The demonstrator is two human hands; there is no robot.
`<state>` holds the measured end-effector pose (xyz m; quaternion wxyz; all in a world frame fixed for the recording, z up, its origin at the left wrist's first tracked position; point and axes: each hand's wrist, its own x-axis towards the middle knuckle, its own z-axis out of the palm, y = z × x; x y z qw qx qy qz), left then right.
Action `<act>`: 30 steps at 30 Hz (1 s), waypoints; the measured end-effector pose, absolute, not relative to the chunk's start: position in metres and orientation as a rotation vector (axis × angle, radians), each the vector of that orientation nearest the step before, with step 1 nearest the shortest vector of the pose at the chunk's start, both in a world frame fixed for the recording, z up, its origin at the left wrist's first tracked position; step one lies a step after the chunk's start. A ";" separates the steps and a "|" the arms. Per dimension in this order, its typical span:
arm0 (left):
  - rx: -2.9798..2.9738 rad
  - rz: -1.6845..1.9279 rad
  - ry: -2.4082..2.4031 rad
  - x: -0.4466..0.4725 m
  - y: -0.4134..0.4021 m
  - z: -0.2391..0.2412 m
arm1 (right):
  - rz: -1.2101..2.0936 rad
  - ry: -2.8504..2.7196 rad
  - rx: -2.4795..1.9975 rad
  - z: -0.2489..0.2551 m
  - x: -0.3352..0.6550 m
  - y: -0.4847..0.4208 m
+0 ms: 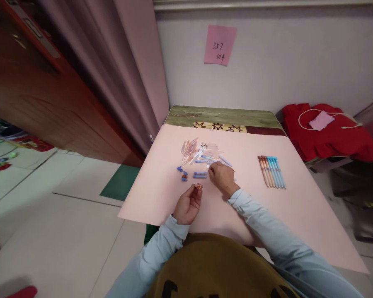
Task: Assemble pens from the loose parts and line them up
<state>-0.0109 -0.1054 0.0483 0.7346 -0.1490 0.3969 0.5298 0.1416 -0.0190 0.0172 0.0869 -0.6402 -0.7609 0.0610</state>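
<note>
My left hand [188, 204] is raised a little over the pink sheet [161, 194], its fingers pinched on a small orange pen part [199, 186]. My right hand [222, 177] reaches into a scattered pile of pen parts [199, 155], with clear barrels, blue caps and thin refills; its fingertips are closed on a small piece I cannot make out. A few blue caps [183, 173] lie just left of the hands. A row of assembled pens [271, 171], brown and blue, lies side by side at the right of the sheet.
The pink sheet covers a small table against a grey wall with a pink note [220, 44]. A red cloth with a white cable [328, 131] lies at the right. A curtain [121, 70] and a wooden door [43, 95] stand left, over a tiled floor.
</note>
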 end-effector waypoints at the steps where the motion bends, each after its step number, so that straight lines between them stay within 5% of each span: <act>1: -0.350 1.158 0.861 -0.012 -0.104 0.051 | 0.174 -2.291 -1.907 0.018 0.141 -0.018; 8: -0.402 1.144 0.785 -0.016 -0.102 0.060 | 0.254 -2.128 -1.805 0.037 0.146 -0.031; 16: -0.276 1.162 0.840 -0.004 -0.103 0.046 | 1.201 -1.419 -1.278 0.071 0.156 -0.089; 30: 0.028 1.278 0.936 0.015 -0.113 0.040 | 1.189 -1.538 -1.358 0.062 0.162 -0.108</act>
